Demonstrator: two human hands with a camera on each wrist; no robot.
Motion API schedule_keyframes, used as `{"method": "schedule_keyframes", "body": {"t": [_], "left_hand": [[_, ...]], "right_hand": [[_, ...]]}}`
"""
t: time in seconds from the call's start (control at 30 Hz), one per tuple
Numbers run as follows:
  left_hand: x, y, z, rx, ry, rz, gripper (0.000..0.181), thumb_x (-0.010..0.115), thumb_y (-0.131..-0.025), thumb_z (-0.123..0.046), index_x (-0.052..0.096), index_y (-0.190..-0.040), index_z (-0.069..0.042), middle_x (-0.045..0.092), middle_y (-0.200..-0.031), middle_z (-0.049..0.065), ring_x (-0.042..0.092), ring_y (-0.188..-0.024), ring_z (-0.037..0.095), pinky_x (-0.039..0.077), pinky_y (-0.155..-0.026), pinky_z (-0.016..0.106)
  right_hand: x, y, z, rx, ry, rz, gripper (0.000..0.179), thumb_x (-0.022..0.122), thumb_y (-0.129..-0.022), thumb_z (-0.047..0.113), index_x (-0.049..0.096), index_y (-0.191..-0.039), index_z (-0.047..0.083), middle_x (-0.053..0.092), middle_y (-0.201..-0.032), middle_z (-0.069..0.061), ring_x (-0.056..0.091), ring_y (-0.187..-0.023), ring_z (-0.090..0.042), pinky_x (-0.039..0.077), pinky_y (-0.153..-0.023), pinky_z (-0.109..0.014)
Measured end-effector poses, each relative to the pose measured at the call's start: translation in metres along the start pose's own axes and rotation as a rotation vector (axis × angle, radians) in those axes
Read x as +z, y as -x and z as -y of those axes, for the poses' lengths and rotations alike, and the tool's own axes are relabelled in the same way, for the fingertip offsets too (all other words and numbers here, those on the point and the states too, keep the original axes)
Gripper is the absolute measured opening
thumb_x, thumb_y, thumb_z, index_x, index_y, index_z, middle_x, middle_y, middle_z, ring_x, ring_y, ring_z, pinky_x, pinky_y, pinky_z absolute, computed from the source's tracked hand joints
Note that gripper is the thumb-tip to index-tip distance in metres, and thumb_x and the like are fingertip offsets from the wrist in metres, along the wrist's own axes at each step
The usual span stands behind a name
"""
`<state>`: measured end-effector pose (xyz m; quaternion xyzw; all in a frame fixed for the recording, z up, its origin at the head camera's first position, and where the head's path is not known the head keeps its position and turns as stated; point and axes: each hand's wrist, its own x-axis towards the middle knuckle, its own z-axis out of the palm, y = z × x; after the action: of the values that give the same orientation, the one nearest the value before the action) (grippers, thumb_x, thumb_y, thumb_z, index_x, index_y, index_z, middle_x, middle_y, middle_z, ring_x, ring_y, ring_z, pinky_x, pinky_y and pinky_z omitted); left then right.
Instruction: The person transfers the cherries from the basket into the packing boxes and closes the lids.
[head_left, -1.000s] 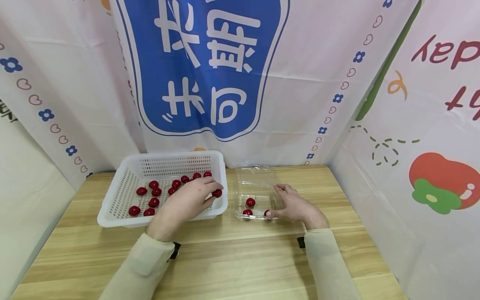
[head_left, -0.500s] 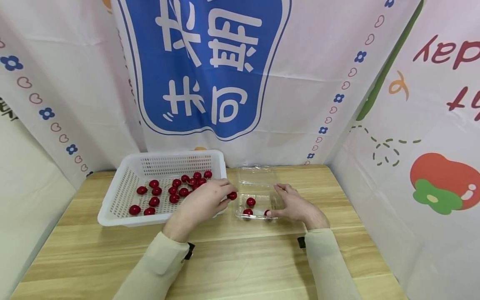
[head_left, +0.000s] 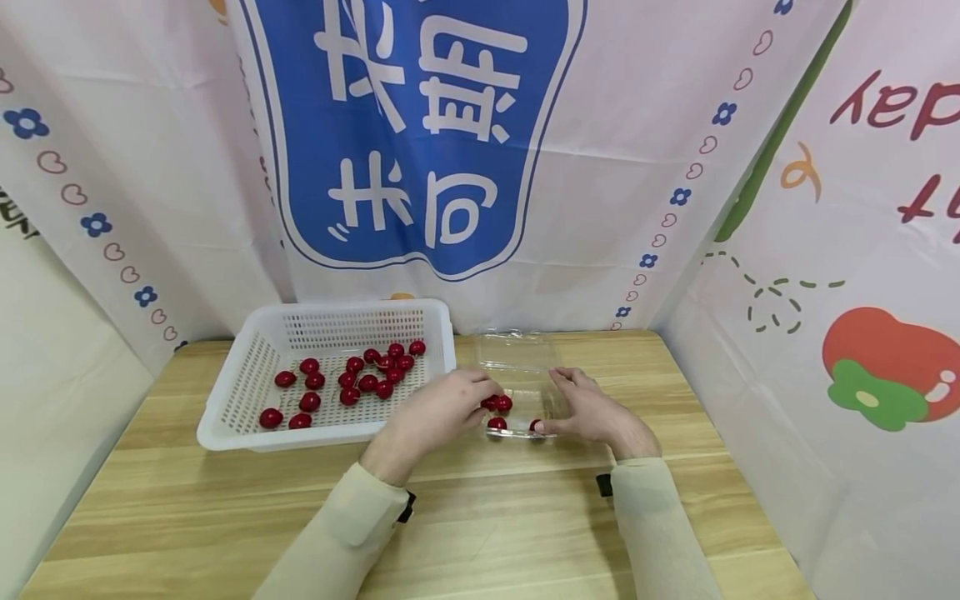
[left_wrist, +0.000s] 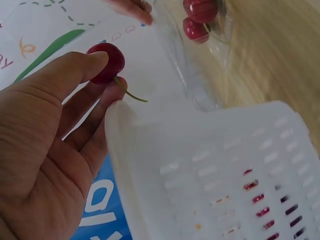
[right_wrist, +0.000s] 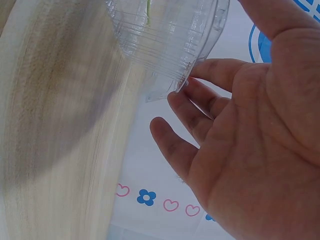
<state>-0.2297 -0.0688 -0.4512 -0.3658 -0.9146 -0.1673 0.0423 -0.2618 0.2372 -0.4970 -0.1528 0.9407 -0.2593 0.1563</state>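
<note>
On wooden tabletop: white basket with loose cherries, left of clear clamshell box. Right hand, fingers relaxed, steadies box edge. Left hand pinches stemmed cherry over box, beside cherries already inside.

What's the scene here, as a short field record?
left hand: pinches a cherry between thumb and fingers, over the box
right hand: fingers touch the box's right edge, holding nothing
box: clear plastic, open, on the table right of the basket; three cherries lie inside
basket: white, perforated, a scatter of cherries inside
table: light wood
backdrop: printed cloth, blue panel with white characters
</note>
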Motion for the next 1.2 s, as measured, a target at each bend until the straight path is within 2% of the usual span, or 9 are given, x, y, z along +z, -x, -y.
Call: {"method": "schedule_keyframes", "body": {"t": [0.3,0.83,1.0,1.2], "left_hand": [[0.019,-0.012,-0.009,0.033,-0.031,0.002,0.021,0.088,-0.106,-0.011,0.083,-0.126,-0.012,0.083,-0.119,0.003,0.082,-0.104,0.022,0.073,-0.094,0.038],[0.049,-0.030,-0.021,-0.043,-0.177,0.059,0.010,0.082,-0.111,-0.019,0.086,-0.118,-0.014,0.087,-0.112,0.001,0.083,-0.101,0.021,0.073,-0.092,0.037],[0.043,-0.027,-0.021,-0.057,-0.152,0.046,0.020,0.079,-0.112,-0.015,0.085,-0.131,-0.014,0.088,-0.120,0.003,0.085,-0.105,0.023,0.074,-0.094,0.038],[0.020,-0.014,-0.016,-0.066,-0.083,0.001,0.027,0.082,-0.111,-0.013,0.083,-0.137,-0.011,0.088,-0.127,0.006,0.086,-0.113,0.029,0.074,-0.101,0.045]], "right_hand": [[0.000,0.000,-0.001,0.001,0.002,-0.002,0.114,0.092,-0.103,0.046,0.026,-0.186,0.004,0.026,-0.192,-0.026,0.029,-0.178,-0.054,0.034,-0.145,-0.073],[0.000,0.000,-0.002,-0.026,0.004,-0.001,0.114,0.093,-0.103,0.045,0.027,-0.185,0.001,0.028,-0.191,-0.028,0.030,-0.177,-0.055,0.034,-0.145,-0.073],[0.001,-0.002,-0.004,-0.022,0.006,0.002,0.116,0.093,-0.102,0.048,0.027,-0.185,0.002,0.027,-0.192,-0.027,0.029,-0.177,-0.055,0.034,-0.144,-0.074],[0.001,-0.002,-0.003,-0.013,-0.002,0.007,0.117,0.093,-0.101,0.049,0.026,-0.185,0.002,0.025,-0.192,-0.028,0.028,-0.178,-0.056,0.033,-0.144,-0.074]]}}
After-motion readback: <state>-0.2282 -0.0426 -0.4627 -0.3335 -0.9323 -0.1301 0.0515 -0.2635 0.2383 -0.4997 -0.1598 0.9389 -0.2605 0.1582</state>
